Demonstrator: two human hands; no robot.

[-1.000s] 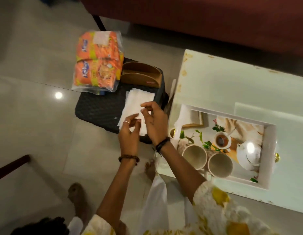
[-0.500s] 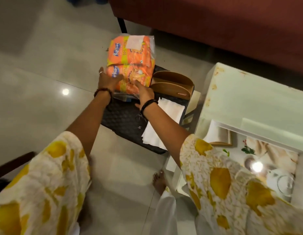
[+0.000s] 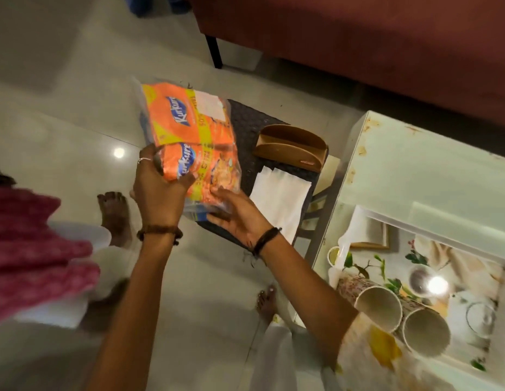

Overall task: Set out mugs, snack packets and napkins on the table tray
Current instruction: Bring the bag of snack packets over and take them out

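The left hand (image 3: 158, 190), wearing a beaded bracelet and a ring, grips the lower left edge of a clear plastic bag of orange snack packets (image 3: 193, 142), thumb curled over its front. The right hand (image 3: 237, 218), fingers spread flat, supports the bag from beneath at its lower right corner; the bag is lifted and tilted above a dark woven stool (image 3: 245, 128). Just right of the right hand, a stack of white paper napkins (image 3: 279, 198) lies on the stool, with a brown wooden napkin holder (image 3: 290, 148) beyond it. Further right, beside the right forearm, a floral white tray (image 3: 409, 221) on a pale table (image 3: 432, 165) holds two patterned mugs (image 3: 398, 314) lying on their sides.
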